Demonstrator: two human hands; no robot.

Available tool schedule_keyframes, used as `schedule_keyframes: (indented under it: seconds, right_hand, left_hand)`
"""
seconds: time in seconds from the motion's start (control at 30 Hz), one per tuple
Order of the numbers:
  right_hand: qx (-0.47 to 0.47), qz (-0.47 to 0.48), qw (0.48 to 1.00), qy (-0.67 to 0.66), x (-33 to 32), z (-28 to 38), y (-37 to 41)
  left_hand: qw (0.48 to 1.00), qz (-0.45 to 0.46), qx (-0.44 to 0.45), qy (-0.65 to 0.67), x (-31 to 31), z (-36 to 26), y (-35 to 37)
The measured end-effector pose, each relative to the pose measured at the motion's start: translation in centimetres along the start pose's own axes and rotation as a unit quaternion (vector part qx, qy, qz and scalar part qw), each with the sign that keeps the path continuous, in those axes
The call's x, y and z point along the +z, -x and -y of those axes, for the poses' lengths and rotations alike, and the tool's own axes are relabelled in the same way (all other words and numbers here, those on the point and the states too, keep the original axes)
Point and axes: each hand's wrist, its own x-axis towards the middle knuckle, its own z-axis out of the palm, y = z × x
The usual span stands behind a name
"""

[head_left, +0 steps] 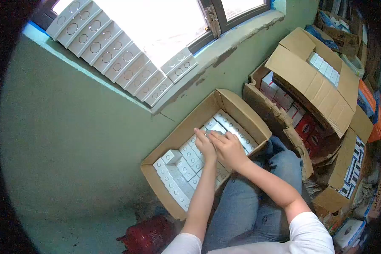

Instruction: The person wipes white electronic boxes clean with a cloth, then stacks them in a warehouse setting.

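Note:
An open cardboard box (161, 196) stands in front of me, holding rows of white boxes with round marks (170, 180). Over its upper middle, my left hand (204, 145) and my right hand (227, 148) are close together, above a whitish piece whose outline they partly hide. The fingers of both hands point away from me; whether they grip that piece is not clear. One white box (171, 156) sits raised at the left side of the carton. Beside it runs a lower gap between the rows.
Grey-white boxes with round cutouts (107, 51) line the windowsill (230, 46). More cardboard cartons (298, 67) with small boxes stand at the right. A red object (150, 234) lies at the lower left, and my jeans-clad legs (237, 207) are beside the carton.

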Motion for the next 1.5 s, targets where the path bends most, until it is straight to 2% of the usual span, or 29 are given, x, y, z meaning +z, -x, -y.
schedule_keyframes:
  seconds: [0.13,0.23,0.27,0.37,0.4,0.5,0.63,0.67,0.77,0.8,0.93,1.03,1.13,1.23,1.33,1.5]
  right_hand:
    - [0.020,-0.031,0.997,0.066,-0.8,-2.2,-0.6]
    - [-0.011,0.001,1.000,0.021,-0.8,-0.8,-0.1]
    - [-0.006,0.014,1.000,0.012,-0.1,-0.1,0.3]
    - [-0.021,0.019,1.000,0.001,0.2,-0.2,0.2]
    - [-0.006,0.035,0.999,-0.003,-0.8,-0.5,-0.3]
    - [0.000,-0.022,0.999,0.032,-1.3,-2.1,-0.9]
    - [-0.067,0.014,0.997,0.034,-1.1,-0.2,-0.3]
    - [-0.064,0.009,0.996,0.060,0.0,0.4,0.3]
    - [-0.049,-0.013,0.996,0.073,0.0,-0.5,-0.1]
    - [-0.006,0.009,0.998,0.061,-0.7,-0.8,-0.6]
    - [0.056,0.008,0.996,0.073,-2.1,-2.7,-0.9]
    - [0.025,0.009,0.997,0.078,-1.9,-2.3,-0.4]
    - [-0.013,0.018,0.995,0.099,-1.4,-1.4,0.2]
    - [-0.031,0.022,0.995,0.089,-1.8,-1.3,0.1]
    - [-0.026,0.021,0.997,0.070,-2.0,-1.9,-0.2]
    - [0.088,-0.041,0.993,-0.065,-1.8,-3.1,-0.7]
  left_hand:
    - [0.998,-0.038,0.040,-0.029,0.4,-1.0,0.3]
    - [0.999,-0.045,0.012,-0.012,0.3,-0.3,0.4]
    - [0.997,-0.071,0.031,-0.014,0.4,0.9,0.1]
    - [0.996,-0.073,0.001,0.044,-0.3,2.9,-0.6]
    - [0.996,-0.072,0.042,0.019,-0.1,2.2,-0.6]
    - [0.995,-0.068,-0.020,0.077,0.3,-0.5,0.3]
    - [0.999,-0.024,0.028,0.028,0.2,-0.8,-0.2]
    - [0.998,-0.052,0.017,0.018,0.9,-0.9,0.2]
    - [0.997,0.034,-0.036,0.054,-0.7,0.7,-0.6]
    - [1.000,-0.008,0.020,0.005,-0.1,0.7,-0.5]
    - [0.999,0.038,0.025,0.020,0.3,0.3,0.3]
    - [0.998,0.059,-0.034,0.011,1.0,-0.7,0.8]
    - [0.997,0.070,0.008,-0.014,0.9,0.1,0.3]
    - [0.995,0.093,-0.027,-0.015,0.5,-0.3,0.3]
    - [0.995,0.094,-0.016,-0.019,1.0,-0.3,0.5]
    - [0.986,0.122,-0.064,0.091,0.4,0.3,0.1]
